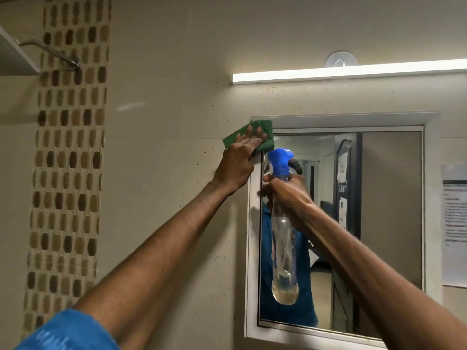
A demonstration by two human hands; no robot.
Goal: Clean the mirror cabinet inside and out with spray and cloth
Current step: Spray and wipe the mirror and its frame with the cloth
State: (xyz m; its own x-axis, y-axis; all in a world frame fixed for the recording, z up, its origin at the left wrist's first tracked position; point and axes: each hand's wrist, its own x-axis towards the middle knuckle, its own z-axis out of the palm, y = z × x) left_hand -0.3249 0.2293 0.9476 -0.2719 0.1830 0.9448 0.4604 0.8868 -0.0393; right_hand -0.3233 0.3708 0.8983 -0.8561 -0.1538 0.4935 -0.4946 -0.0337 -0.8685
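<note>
The white-framed mirror cabinet [432,198] hangs on the beige tiled wall, its door closed. My left hand [240,160] presses a green cloth [267,128] flat against the frame's upper left corner. My right hand [285,195] grips the neck of a clear spray bottle [283,248] with a blue trigger head, held upright in front of the mirror's left side. The bottle holds a little yellowish liquid at its bottom. The mirror glass [391,210] reflects a person in a blue shirt and a doorway.
A lit tube light [353,72] runs above the cabinet, with a clear suction hook [341,59] over it. A paper notice [454,223] is stuck to the wall on the right. A mosaic tile strip [68,160] and a metal bracket [55,53] under a shelf are at the left.
</note>
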